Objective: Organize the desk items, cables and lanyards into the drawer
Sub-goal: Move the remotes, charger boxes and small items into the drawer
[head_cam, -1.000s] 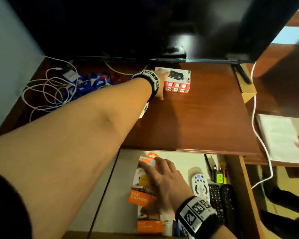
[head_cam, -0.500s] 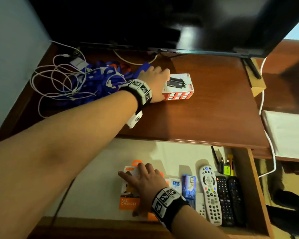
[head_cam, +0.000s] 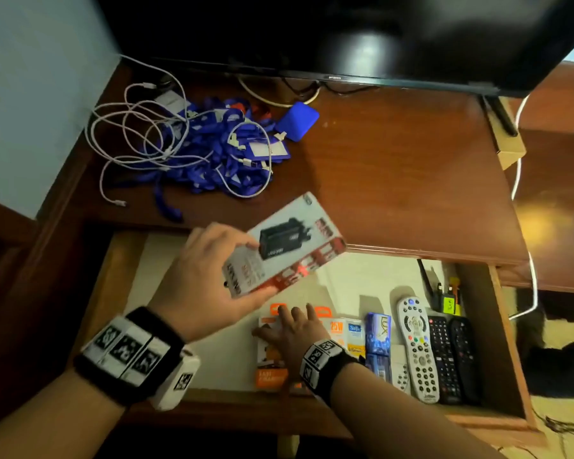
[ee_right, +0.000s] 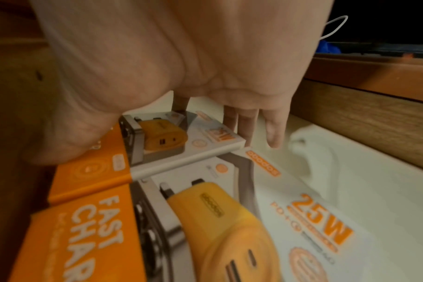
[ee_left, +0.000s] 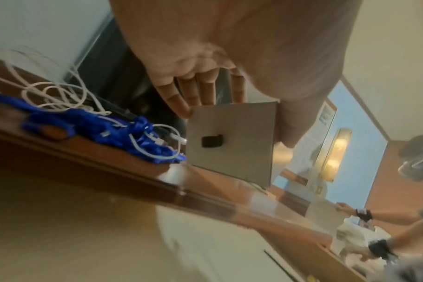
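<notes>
Head view, centre of frame: the left hand (head_cam: 209, 279) reaches forward from the lower left, thumb and fingers curled round the near end of a white and red cardboard charger box printed with a black plug (head_cam: 284, 246). The box is held tilted in the air above the front edge of the brown wooden desk top (head_cam: 395, 180) and the open wooden drawer (head_cam: 507, 342). Lower centre: the right hand (head_cam: 295, 332) lies palm down, fingers straight and spread, pressing on orange and white fast-charger boxes (head_cam: 270, 376) on the pale drawer floor.

To the right of these boxes in the drawer stand a blue soap box (head_cam: 378, 339), a white remote control (head_cam: 416, 346) and two black remote controls (head_cam: 454, 356). Upper left of the frame: tangled white cables (head_cam: 136, 134) overlie a heap of blue lanyards (head_cam: 212, 150) on the desk.

The left wrist view alone shows the plain grey underside of the box (ee_left: 232, 141), fingertips (ee_left: 179, 105) on its far edge and thumb on the near one. The right wrist view alone shows the orange boxes (ee_right: 181, 219) stacked, the fingers (ee_right: 273, 129) extending past the upper box.
</notes>
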A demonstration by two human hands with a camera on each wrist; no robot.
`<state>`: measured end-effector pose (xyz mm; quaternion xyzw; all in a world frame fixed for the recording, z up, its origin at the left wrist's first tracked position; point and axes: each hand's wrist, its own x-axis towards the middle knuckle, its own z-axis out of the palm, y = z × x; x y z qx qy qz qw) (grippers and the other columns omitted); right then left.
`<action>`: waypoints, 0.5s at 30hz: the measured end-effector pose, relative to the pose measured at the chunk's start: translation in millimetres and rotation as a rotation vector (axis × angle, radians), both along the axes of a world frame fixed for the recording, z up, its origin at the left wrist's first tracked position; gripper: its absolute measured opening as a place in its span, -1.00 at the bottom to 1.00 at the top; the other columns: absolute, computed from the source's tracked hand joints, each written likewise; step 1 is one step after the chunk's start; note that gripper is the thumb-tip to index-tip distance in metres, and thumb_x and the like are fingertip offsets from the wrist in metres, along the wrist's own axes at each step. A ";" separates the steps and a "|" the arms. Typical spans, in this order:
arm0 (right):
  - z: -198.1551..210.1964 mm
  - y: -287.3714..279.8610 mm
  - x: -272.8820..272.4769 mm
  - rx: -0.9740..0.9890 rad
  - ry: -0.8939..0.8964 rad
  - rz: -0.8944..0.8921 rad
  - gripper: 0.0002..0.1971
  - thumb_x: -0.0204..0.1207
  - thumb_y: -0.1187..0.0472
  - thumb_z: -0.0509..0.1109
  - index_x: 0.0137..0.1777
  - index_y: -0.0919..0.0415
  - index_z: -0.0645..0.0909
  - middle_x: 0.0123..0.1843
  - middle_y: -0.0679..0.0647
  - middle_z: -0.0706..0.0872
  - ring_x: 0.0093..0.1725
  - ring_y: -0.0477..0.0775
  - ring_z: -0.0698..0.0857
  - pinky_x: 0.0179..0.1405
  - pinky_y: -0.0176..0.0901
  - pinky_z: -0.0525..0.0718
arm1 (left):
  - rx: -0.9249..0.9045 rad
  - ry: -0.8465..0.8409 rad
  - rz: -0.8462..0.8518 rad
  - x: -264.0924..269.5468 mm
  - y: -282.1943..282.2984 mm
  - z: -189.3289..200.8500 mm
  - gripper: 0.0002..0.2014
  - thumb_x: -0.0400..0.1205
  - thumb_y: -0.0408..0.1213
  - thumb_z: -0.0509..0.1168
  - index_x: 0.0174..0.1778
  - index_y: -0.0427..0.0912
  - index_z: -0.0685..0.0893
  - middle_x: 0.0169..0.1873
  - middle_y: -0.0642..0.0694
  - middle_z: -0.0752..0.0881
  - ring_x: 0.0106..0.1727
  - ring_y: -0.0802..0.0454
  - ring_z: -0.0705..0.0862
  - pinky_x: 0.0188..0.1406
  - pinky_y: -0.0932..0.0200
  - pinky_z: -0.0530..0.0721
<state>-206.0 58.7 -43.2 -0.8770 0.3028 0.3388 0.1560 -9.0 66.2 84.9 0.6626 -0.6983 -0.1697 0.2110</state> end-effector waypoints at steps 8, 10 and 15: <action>1.7 16.3 -7.5 -0.038 -0.092 -0.053 -0.33 0.60 -0.47 0.16 0.68 -0.34 0.19 0.77 0.16 0.15 0.68 0.38 0.26 0.64 0.58 0.08 | 0.080 0.006 -0.081 12.5 36.9 -46.7 -0.36 0.37 0.41 0.52 0.30 0.20 0.61 0.23 0.20 0.59 0.25 0.16 0.52 0.24 0.17 0.55; 2.4 19.9 -8.1 -0.026 -0.082 -0.077 -0.33 0.63 -0.45 0.13 0.70 -0.34 0.16 0.79 0.16 0.11 0.70 0.38 0.22 0.66 0.56 0.06 | 0.104 -0.011 -0.076 7.8 33.1 -53.6 -0.38 0.39 0.39 0.53 0.30 0.23 0.60 0.24 0.24 0.58 0.26 0.21 0.50 0.22 0.24 0.49; 18.4 25.0 -18.3 0.081 -0.134 -0.169 -0.29 0.67 -0.43 0.06 0.77 -0.27 0.02 0.85 0.20 -0.07 0.80 0.39 -0.02 0.73 0.41 0.10 | 0.139 -0.037 -0.055 -11.1 17.2 -74.5 -0.41 0.42 0.30 0.55 0.32 0.23 0.58 0.27 0.23 0.58 0.29 0.17 0.51 0.25 0.23 0.51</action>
